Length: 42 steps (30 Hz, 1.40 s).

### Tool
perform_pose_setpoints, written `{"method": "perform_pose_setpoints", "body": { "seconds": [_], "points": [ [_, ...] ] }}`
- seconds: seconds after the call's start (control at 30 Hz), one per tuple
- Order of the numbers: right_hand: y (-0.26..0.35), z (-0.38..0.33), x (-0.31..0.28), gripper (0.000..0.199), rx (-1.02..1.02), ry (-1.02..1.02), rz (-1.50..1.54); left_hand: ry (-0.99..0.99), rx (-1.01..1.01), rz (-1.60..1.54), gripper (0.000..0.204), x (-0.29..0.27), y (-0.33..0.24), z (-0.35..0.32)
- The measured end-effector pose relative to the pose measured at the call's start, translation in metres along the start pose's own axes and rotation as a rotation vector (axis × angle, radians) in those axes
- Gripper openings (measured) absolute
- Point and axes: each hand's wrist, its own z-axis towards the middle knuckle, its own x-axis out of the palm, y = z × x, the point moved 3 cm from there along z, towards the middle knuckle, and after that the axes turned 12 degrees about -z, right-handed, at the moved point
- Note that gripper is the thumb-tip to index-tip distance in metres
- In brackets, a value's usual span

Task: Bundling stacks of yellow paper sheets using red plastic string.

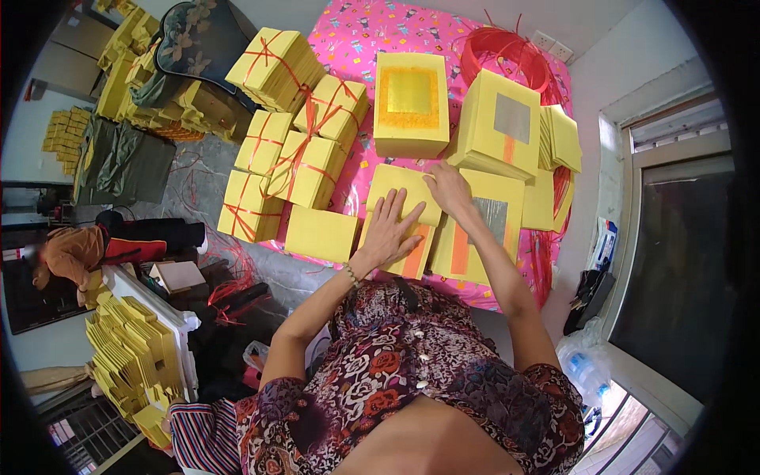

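Note:
In front of me a small stack of yellow paper (396, 188) lies over another stack with an orange stripe (417, 255). My left hand (389, 235) rests on these, palm down and fingers spread. At the far right corner of the upper stack, my right hand (450, 190) has its fingers bent together on the edge; the fingertips are partly hidden. Under my right forearm is a larger yellow stack with a silver patch (489, 215). Just left of my left hand sits an untied yellow stack (321, 233).
Several yellow bundles tied with red ribbon (303, 170) stand at the left of the pink patterned cloth (396, 24). Farther back are a gold-patched stack (409, 95), a silver-patched stack (507, 119) and a red strap coil (511, 55). Another person (75, 257) bends over yellow stacks (131, 348) at left.

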Motion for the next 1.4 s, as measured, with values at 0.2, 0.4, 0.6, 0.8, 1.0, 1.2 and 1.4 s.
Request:
{"method": "perform_pose_setpoints", "body": {
  "seconds": [0.2, 0.4, 0.6, 0.8, 1.0, 1.2, 1.4],
  "points": [
    [0.008, 0.015, 0.020, 0.028, -0.061, -0.040, -0.018, 0.032, -0.009, 0.001, 0.069, 0.001, 0.002, 0.004],
    [0.017, 0.027, 0.046, 0.029, -0.046, 0.102, 0.065, 0.052, -0.013, 0.005, 0.067, 0.005, 0.005, 0.007],
    [0.022, 0.028, 0.043, 0.027, -0.052, 0.056, 0.036, 0.055, -0.013, 0.010, 0.066, 0.006, 0.007, 0.008],
    [0.029, 0.024, 0.042, 0.028, -0.073, 0.002, 0.025, 0.061, -0.004, -0.005, 0.065, 0.005, 0.006, 0.007],
    [0.034, 0.022, 0.039, 0.029, -0.052, 0.039, -0.012, 0.061, 0.000, -0.006, 0.065, 0.007, 0.009, 0.005],
    [0.033, 0.021, 0.043, 0.029, -0.065, -0.006, 0.011, 0.069, -0.005, -0.015, 0.063, 0.008, 0.010, 0.006],
    [0.035, 0.020, 0.043, 0.029, -0.045, 0.020, 0.002, 0.036, -0.005, -0.006, 0.063, 0.006, 0.005, 0.004]
  ]
}}
